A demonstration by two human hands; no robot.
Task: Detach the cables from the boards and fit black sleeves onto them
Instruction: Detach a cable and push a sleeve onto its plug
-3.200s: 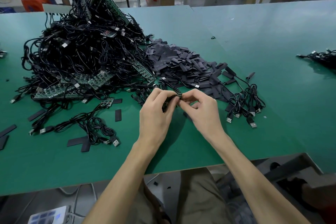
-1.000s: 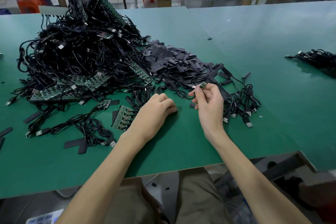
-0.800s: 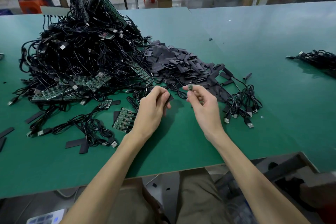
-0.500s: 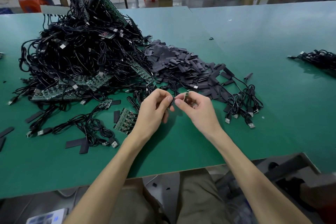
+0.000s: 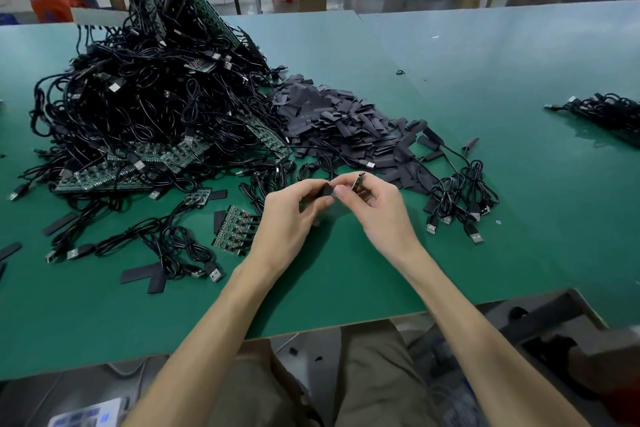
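Note:
My left hand [image 5: 294, 215] pinches a flat black sleeve [image 5: 327, 190] between thumb and fingers. My right hand [image 5: 375, 206] holds a small green board end of a cable [image 5: 358, 180] upright, and its thumb tip also touches the sleeve. Both hands hover over the green table [image 5: 346, 274] near its front edge. Behind them lies a heap of black sleeves [image 5: 339, 121]. At the left rises a big tangle of black USB cables with green boards [image 5: 145, 107]. A small panel of boards [image 5: 235, 227] lies left of my left hand.
Finished cables with USB plugs [image 5: 457, 198] lie right of my hands. Another cable bundle [image 5: 606, 111] sits at the far right. Loose sleeves [image 5: 145, 277] and cables [image 5: 173, 246] lie at the front left. The table's front edge runs just below my forearms.
My left hand left the table with a black sleeve. My right hand brought the board end back from the sleeve heap, and both hands have met in front of me.

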